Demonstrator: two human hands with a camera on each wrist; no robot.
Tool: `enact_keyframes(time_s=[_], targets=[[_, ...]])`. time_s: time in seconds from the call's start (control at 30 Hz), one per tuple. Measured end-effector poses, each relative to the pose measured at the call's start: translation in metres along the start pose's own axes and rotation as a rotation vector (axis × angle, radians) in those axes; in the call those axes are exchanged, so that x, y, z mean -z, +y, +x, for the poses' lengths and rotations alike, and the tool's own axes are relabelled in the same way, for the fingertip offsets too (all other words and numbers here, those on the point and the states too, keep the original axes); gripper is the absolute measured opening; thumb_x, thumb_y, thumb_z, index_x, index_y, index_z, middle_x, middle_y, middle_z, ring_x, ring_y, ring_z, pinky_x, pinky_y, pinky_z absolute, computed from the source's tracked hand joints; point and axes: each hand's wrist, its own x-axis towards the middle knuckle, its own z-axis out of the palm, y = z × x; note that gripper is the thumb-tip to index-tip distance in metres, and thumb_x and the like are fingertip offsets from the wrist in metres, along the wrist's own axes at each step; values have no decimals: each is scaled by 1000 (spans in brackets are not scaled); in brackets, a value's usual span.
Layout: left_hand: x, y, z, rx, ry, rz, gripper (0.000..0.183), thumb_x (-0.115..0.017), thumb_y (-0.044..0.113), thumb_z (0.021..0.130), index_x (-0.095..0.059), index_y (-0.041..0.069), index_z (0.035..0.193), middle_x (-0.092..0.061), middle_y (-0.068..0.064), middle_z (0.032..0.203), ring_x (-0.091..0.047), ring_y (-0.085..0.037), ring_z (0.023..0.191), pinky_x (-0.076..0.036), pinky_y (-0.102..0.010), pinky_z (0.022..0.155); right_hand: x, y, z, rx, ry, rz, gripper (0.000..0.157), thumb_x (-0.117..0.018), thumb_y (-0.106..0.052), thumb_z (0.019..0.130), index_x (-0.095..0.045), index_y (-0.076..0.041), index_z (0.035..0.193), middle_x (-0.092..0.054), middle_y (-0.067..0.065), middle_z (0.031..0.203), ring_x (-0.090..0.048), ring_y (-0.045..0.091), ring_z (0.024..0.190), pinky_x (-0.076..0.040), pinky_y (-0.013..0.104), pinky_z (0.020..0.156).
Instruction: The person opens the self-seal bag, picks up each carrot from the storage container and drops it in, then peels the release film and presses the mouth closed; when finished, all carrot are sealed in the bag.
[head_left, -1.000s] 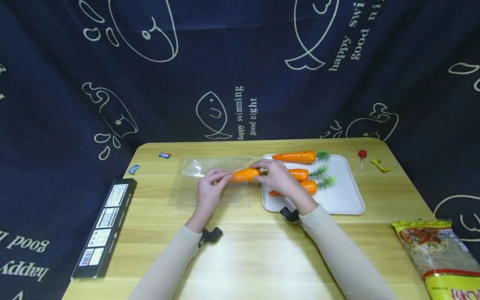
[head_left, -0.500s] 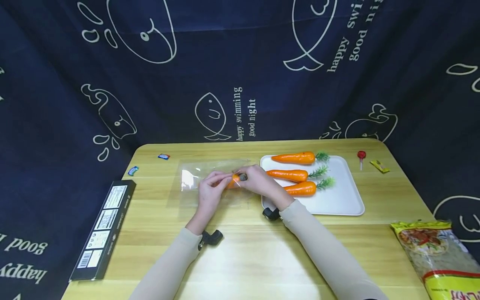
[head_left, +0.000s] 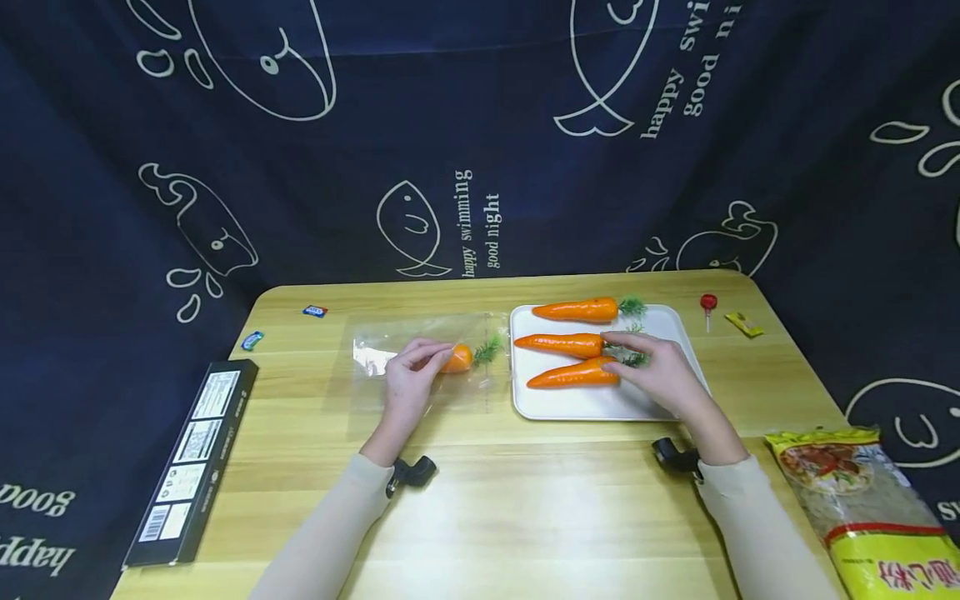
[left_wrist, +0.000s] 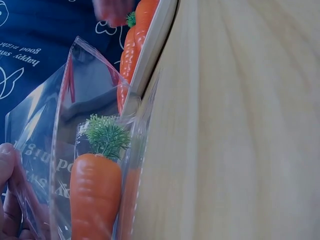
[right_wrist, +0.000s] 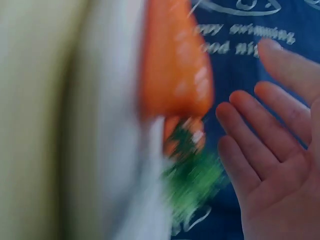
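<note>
A clear plastic bag (head_left: 375, 367) lies on the table with one orange carrot (head_left: 460, 358) inside, its green top toward the bag's right end. My left hand (head_left: 411, 375) pinches the bag's film, seen at the edge of the left wrist view beside the bagged carrot (left_wrist: 95, 195). Over the white tray (head_left: 600, 410) hovers my right hand (head_left: 660, 371), fingers apart and holding nothing. Three more carrots rest on that tray: a back one (head_left: 577, 311), a middle one (head_left: 558, 345) and a front one (head_left: 573, 374). The hand partly covers the green tops of the nearer two.
A long black box (head_left: 191, 462) lies at the left edge. Small wrapped sweets (head_left: 315, 312) are at the back left; a red lollipop (head_left: 708, 302) and a yellow packet (head_left: 744, 325) are at the back right. A yellow food bag (head_left: 862, 508) lies front right.
The carrot has gone from my right hand into the plastic bag. My right hand has let go and moved right, over the tray. The left hand stays at the bag.
</note>
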Motion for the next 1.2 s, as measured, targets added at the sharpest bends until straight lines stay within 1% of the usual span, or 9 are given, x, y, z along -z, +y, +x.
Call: enact_keyframes(time_s=[0.2,0.37,0.5,0.67,0.8,0.9,1.1,1.17,1.2], targets=[[3,1,1,42,15,21,15,-78,12,86,-78,3,98,-70,-12,104,-65,-17,98,-57,-17,85,-5,28,-7,15,-70,-19,49,-80,-35,85,-67,-20,129,-64,10,135,-53,38,130,-38,61,111],[5,-1,2,17,9,-10,16,-79,18,85,-79,7,97,-71,-7,103,-65,-18,99,-58,-20,87,-9,33,-5,62,-55,-57,46,-82,-27,83,-69,-19,126,-66,10,131,-55,38,128,-38,61,110],[6,-3,1,9,-7,-16,18,-80,24,84,-79,12,97,-71,-5,104,-65,-19,101,-58,-22,88,-5,21,-7,90,8,-64,43,-83,-24,82,-71,-18,123,-69,10,126,-59,36,122,-43,60,106],[7,-2,0,8,-3,-4,18,-80,25,84,-79,11,97,-71,-5,104,-66,-18,101,-59,-22,88,-5,-17,7,156,43,-61,41,-84,-19,81,-72,-14,120,-70,9,124,-62,34,118,-47,57,104],[7,-3,0,-10,-3,-1,17,-80,24,84,-80,12,96,-71,-4,103,-66,-18,100,-59,-22,86,-29,-50,32,221,-43,-87,38,-83,-22,82,-73,-16,119,-71,6,123,-64,30,114,-50,52,101],[6,-2,0,-22,-10,8,17,-81,24,84,-80,13,96,-72,-3,103,-65,-18,98,-59,-21,84,-53,-71,51,268,-150,-99,37,-82,-23,83,-73,-16,118,-72,4,121,-66,25,110,-53,47,97],[2,0,2,-42,-19,-8,15,-80,20,85,-80,11,97,-72,-4,101,-66,-16,96,-58,-20,81,-98,-104,79,275,-338,-61,38,-84,-32,81,-75,-17,115,-74,-2,114,-68,15,102,-57,34,91],[1,0,1,-43,-26,-19,15,-80,18,85,-80,9,98,-71,-5,101,-66,-16,95,-59,-20,80,-111,-111,86,284,-388,-61,38,-84,-33,81,-76,-17,113,-75,-3,108,-69,10,95,-57,29,86],[1,0,1,-44,-30,-25,15,-79,18,86,-80,9,98,-71,-5,101,-66,-16,94,-59,-20,80,-116,-113,88,291,-410,-70,34,-84,-34,81,-77,-17,109,-76,-4,100,-68,8,87,-57,25,79]])
